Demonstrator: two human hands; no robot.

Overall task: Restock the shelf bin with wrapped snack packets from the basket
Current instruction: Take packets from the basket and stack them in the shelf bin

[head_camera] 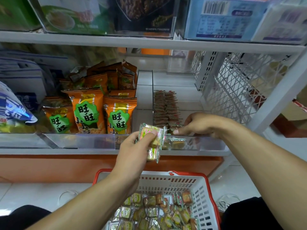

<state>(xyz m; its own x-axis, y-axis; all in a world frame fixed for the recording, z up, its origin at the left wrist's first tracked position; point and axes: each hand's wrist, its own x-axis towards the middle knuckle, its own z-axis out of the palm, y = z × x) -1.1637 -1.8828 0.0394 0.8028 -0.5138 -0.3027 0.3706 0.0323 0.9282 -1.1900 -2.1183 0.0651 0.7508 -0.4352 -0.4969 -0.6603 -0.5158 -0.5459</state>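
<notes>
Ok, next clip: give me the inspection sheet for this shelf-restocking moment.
Surface: white shelf carrying clear bins.
Job's things: clear shelf bin with rows of wrapped snack packets; white basket with a red rim on the floor, holding more packets.
Clutter: orange snack bags in the neighbouring bin.
Grippers: left hand grips a small stack of packets; right hand sets a packet at the bin's front.
Cables: nothing seen.
Surroundings: upper shelf of boxed goods; white lattice side panel.

— Which print is legible here?
— The orange snack bags (101, 112) each carry 旺旺 in white on a green splash, with 小小酥 partly visible beneath.
— And the boxes on the upper shelf (221, 17)?
— A barcode shows, but the lettering is too blurred to read.
</notes>
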